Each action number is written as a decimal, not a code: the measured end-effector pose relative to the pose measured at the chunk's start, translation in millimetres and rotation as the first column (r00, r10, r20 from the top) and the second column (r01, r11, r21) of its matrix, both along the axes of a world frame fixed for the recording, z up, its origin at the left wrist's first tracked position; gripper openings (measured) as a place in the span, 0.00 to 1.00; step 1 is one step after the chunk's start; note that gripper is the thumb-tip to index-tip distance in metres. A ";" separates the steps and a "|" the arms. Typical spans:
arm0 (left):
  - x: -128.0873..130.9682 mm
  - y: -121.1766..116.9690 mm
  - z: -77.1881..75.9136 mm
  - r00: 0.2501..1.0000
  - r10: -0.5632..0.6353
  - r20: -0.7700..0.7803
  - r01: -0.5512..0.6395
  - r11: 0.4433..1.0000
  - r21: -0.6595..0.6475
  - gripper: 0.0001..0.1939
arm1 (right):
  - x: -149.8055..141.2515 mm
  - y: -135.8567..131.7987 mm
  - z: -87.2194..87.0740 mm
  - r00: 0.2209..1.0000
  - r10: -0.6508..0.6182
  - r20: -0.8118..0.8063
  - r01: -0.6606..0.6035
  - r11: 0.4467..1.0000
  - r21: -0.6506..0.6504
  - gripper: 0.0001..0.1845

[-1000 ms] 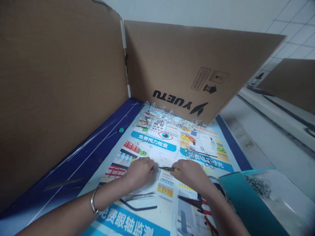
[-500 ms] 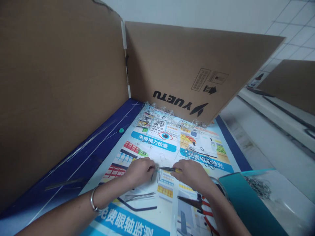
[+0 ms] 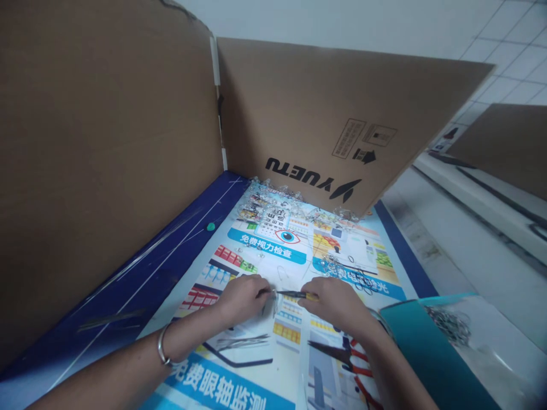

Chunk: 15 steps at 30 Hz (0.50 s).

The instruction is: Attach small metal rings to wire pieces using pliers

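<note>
My left hand (image 3: pixel 245 298) is closed in a pinch around a small piece of thin wire (image 3: pixel 274 303), partly hidden by the fingers. My right hand (image 3: pixel 331 297) grips needle-nose pliers (image 3: pixel 294 294) by their yellow handles. The pliers point left, with the tips right at the wire by my left fingertips; whether the jaws are clamped on it is too small to tell. Below my hands lies a bundle of cut wires (image 3: pixel 243 341). Red-handled pliers (image 3: pixel 342 354) rest under my right forearm.
Clear beaded wire pieces (image 3: pixel 277 196) line the foot of a cardboard panel (image 3: pixel 299 114). Dark wire loops (image 3: pixel 364 280) lie beyond my right hand. At right stands a teal-sided box (image 3: pixel 431 353) with a heap of metal wire rings (image 3: pixel 448 324). Long wires (image 3: pixel 149 250) lie along the left cardboard wall.
Hardly anything differs. My right hand and the pliers have shifted very slightly; the left hand keeps its pinch in the same place.
</note>
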State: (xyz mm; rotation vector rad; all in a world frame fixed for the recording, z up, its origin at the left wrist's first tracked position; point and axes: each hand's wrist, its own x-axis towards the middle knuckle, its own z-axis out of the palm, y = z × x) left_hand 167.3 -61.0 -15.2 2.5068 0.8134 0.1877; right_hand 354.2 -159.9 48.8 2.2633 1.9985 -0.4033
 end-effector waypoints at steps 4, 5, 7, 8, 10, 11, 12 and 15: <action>0.2 -0.4 0.4 1.000 0.006 -0.028 -0.005 1.000 0.025 0.10 | -0.1 -0.3 0.2 1.000 -0.009 -0.007 0.009 1.000 -0.009 0.14; 0.3 -0.7 1.7 0.999 0.005 -0.034 -0.004 1.000 0.028 0.10 | 0.0 -0.5 0.5 1.000 -0.013 -0.007 0.013 1.000 -0.012 0.14; 0.6 -1.4 5.1 0.999 0.005 -0.051 -0.004 1.000 0.027 0.10 | 0.3 -0.7 1.1 1.000 -0.021 0.000 0.021 1.000 -0.016 0.13; 0.8 -1.9 7.0 0.998 0.009 -0.061 -0.007 1.000 0.025 0.09 | 0.4 -0.7 1.1 1.000 -0.021 0.002 0.021 1.000 -0.019 0.13; 0.9 -2.6 10.4 0.997 0.015 -0.076 -0.013 1.000 0.024 0.09 | 0.8 -0.7 0.7 1.000 -0.016 0.005 0.017 1.000 -0.024 0.13; 0.9 -2.9 11.6 0.997 0.014 -0.076 -0.012 1.000 0.027 0.09 | 1.2 -0.7 0.2 1.000 -0.012 0.004 0.012 1.000 -0.023 0.13; 0.9 -3.1 12.5 0.997 0.009 -0.073 -0.007 1.000 0.031 0.09 | 1.7 -0.6 -0.4 1.000 -0.009 0.003 0.009 1.000 -0.023 0.12; 0.3 -2.7 13.1 0.998 -0.006 -0.059 0.008 0.999 0.042 0.09 | 3.5 -0.2 -2.4 1.000 -0.015 0.003 0.015 1.000 -0.021 0.13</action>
